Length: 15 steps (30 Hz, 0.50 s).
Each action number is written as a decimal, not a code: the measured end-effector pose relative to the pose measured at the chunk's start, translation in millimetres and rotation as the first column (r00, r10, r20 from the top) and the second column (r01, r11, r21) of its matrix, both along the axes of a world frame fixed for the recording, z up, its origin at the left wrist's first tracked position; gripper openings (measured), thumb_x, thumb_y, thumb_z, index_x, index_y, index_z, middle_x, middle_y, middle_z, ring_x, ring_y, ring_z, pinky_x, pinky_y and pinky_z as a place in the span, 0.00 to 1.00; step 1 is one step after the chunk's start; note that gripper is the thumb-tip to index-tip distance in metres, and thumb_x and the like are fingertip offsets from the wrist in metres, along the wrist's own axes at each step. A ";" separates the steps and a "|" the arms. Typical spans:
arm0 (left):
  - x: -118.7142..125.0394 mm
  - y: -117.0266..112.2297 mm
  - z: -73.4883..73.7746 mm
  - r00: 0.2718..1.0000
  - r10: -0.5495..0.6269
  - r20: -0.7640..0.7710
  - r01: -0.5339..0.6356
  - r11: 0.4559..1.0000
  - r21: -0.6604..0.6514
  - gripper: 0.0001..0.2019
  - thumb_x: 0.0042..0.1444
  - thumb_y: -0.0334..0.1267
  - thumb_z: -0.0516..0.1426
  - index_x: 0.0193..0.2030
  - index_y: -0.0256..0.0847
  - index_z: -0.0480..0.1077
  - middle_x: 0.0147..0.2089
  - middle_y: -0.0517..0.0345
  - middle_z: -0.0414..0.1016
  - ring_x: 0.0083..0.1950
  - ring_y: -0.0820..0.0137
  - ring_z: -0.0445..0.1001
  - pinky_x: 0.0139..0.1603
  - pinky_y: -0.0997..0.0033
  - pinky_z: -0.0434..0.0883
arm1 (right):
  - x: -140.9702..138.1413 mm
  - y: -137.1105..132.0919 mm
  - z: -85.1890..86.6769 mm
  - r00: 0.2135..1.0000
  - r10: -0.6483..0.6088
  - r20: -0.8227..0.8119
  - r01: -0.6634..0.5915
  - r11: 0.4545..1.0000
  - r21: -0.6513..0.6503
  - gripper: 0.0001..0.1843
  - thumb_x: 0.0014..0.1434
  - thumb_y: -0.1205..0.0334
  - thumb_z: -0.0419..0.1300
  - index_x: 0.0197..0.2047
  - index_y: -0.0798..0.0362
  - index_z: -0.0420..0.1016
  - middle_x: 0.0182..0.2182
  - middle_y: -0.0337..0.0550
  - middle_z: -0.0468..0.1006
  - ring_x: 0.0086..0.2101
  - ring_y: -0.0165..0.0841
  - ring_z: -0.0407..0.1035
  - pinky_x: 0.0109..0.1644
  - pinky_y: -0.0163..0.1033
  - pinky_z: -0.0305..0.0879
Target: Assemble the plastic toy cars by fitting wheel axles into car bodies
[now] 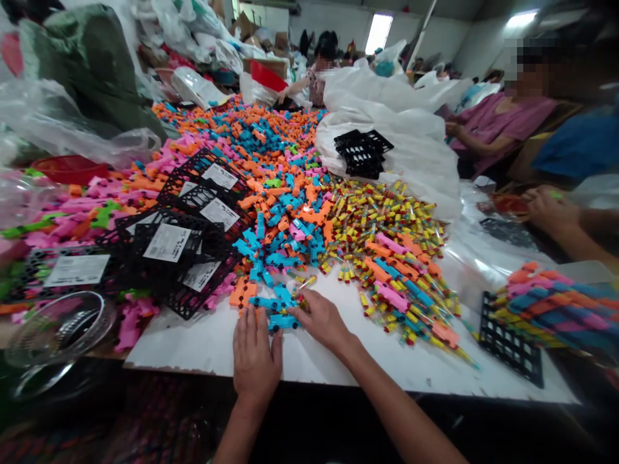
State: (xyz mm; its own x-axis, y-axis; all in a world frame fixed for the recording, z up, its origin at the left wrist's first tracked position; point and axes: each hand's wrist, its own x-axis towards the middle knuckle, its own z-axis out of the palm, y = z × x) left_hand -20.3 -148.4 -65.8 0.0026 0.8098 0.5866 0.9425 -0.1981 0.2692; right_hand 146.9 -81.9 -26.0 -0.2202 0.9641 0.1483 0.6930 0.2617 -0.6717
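Blue toy cars (283,322) lie at the near edge of the white worktop (184,348), right between your two hands, with more of them heaped just beyond. Your left hand (256,351) is palm down, its fingers straight and side by side, the thumb spread away, the tips resting on a bit of orange; laid flat like that, they seem to steady the pieces rather than clasp them. Your right hand (326,322) comes in from the other side, fingers bent and thumb beside the blue cars; you may be pinching something small there, but I cannot tell. An orange car (242,293) sits just past your left fingertips. The heap of yellow-and-red-capped sticks (387,216) spreads beyond your right hand, probably so that both sorts of part are within easy reach. In front of that heap, cars and sticks form a bundle (393,298), mostly pointing one way, which likely stops them tangling. Black grid trays with white labels (167,241) overlap on your left, on top of loose cars, perhaps to spare bare worktop. Another black grid tray (512,341) leans at the right, beside more slanting cars.
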 end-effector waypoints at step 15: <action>6.2 -2.4 38.4 0.813 0.132 0.566 -0.007 0.976 -0.218 0.21 0.62 0.49 0.51 0.57 0.39 0.67 0.52 0.43 0.74 0.54 0.58 0.72 0.56 0.53 0.69 | 10.5 -23.0 4.2 0.935 -0.121 -0.334 0.111 0.993 -0.047 0.11 0.62 0.57 0.53 0.35 0.53 0.72 0.27 0.37 0.73 0.27 0.27 0.64 0.33 0.31 0.60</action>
State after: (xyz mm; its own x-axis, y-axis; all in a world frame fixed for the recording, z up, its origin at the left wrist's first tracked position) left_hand -14.1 -150.9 -27.4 -0.3448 0.8924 0.2909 0.6113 -0.0217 0.7911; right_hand 157.5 -104.9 -21.7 -0.0484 0.9847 0.1676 0.4501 0.1713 -0.8764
